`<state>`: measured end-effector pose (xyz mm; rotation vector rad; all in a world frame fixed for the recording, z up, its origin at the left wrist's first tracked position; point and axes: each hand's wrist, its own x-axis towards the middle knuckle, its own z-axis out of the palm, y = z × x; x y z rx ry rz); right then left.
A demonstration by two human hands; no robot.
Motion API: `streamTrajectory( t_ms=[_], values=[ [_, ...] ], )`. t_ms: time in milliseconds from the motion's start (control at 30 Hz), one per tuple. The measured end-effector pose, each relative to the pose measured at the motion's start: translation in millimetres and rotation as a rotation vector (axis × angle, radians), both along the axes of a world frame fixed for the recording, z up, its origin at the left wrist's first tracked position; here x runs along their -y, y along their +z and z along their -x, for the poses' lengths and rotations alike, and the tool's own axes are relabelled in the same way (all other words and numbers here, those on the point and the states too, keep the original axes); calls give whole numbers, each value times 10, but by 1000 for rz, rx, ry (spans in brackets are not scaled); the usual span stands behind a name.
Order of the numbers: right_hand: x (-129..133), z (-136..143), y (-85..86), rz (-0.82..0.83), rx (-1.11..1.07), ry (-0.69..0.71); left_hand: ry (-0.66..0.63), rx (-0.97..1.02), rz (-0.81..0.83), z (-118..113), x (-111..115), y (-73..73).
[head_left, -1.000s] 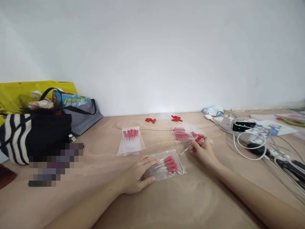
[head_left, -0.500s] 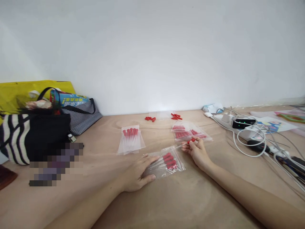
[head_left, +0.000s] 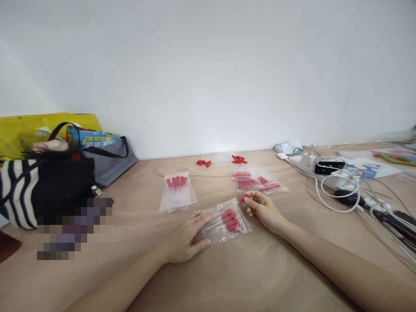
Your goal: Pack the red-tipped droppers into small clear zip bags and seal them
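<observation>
In front of me a clear zip bag (head_left: 218, 227) lies flat on the table. Several glass droppers with red rubber bulbs (head_left: 231, 220) are inside it, bulbs toward the right. My left hand (head_left: 191, 234) rests on the bag's left end, fingers stretched out and thumb apart. Between thumb and fingertips, my right hand (head_left: 261, 208) pinches another dropper by its red bulb (head_left: 242, 199) at the bag's upper right opening. That dropper's glass tube points left into the bag; most of it is hard to see.
Filled bags of droppers (head_left: 177, 190) lie at left, and bags of red bulbs (head_left: 256, 182) sit beyond my right hand. Loose red bulbs (head_left: 203, 163) and glass tubes (head_left: 221, 158) are near the wall. Fabric bags (head_left: 65, 186) stand left; a power strip with tangled cables (head_left: 325, 173) is right.
My right hand has moved left and slightly down with the dropper, whose tube has slid further into the bag. The left hand has stayed on the bag.
</observation>
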<state>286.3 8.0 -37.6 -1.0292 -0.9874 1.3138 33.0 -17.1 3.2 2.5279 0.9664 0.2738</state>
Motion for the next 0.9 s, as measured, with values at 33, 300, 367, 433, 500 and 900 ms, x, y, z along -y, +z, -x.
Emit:
streamTrajectory(
  t_ms=[33,300,367,433,500,900],
  values=[
    [-2,-7,8,3,30,22,5,-10,6,4,-3,-8],
    [-31,26,91,51,184,260,20,-18,28,10,-16,-30],
    [-49,49,100,61,224,324,18,-17,32,5,-13,-19],
    [-63,78,102,74,252,365,13,-4,24,2,-10,-11],
    [-67,110,102,86,258,364,8,12,12,2,-9,-11],
    [-74,218,75,122,481,189,-18,-27,26,-1,-18,-36]
  ],
)
